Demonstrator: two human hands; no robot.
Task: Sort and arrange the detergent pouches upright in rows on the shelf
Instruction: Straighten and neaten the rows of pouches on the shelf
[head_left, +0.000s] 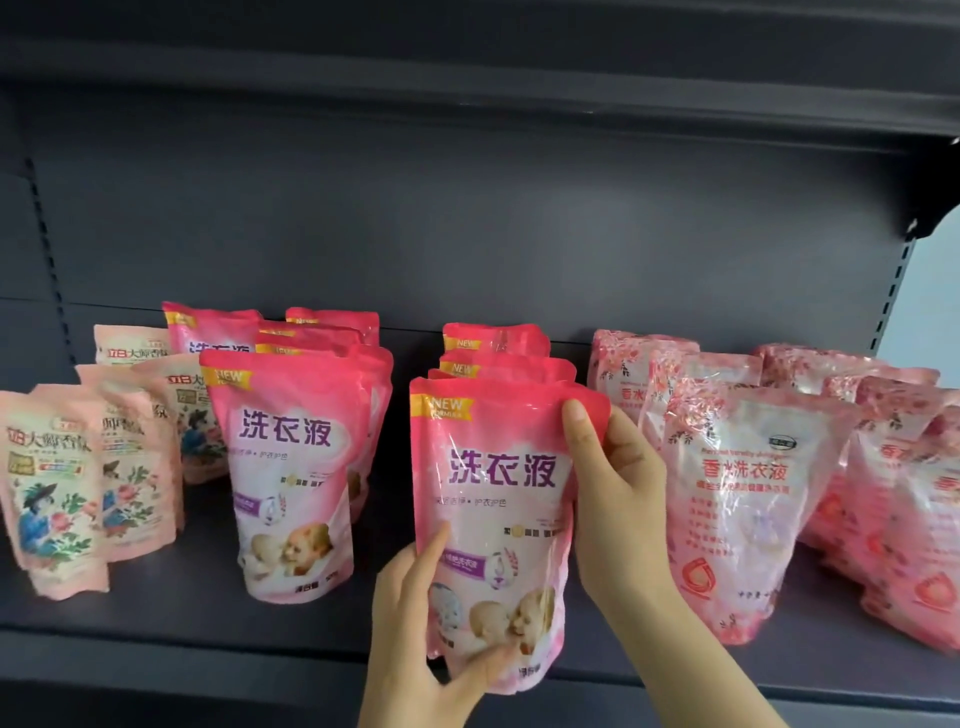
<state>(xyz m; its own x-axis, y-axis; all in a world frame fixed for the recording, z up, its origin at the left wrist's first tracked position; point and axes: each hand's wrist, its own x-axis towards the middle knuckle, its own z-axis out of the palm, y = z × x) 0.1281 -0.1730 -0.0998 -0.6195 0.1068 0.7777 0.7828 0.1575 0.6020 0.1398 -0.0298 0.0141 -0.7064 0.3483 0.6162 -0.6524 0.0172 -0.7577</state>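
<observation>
A bright pink detergent pouch (498, 499) with purple lettering stands upright at the front of the middle row on the dark shelf (182, 618). My left hand (415, 639) grips its lower left corner, thumb across the front. My right hand (613, 493) holds its upper right edge, thumb on the front. Behind it stand three more pink pouches (493, 358). A second row of the same pink pouches (291, 467) stands to the left.
Several pale peach pouches (57, 488) with a flower picture stand at the far left. Several light pink floral pouches (748, 499) crowd the right side. The shelf above (467, 62) overhangs. A bare strip of shelf runs along the front edge.
</observation>
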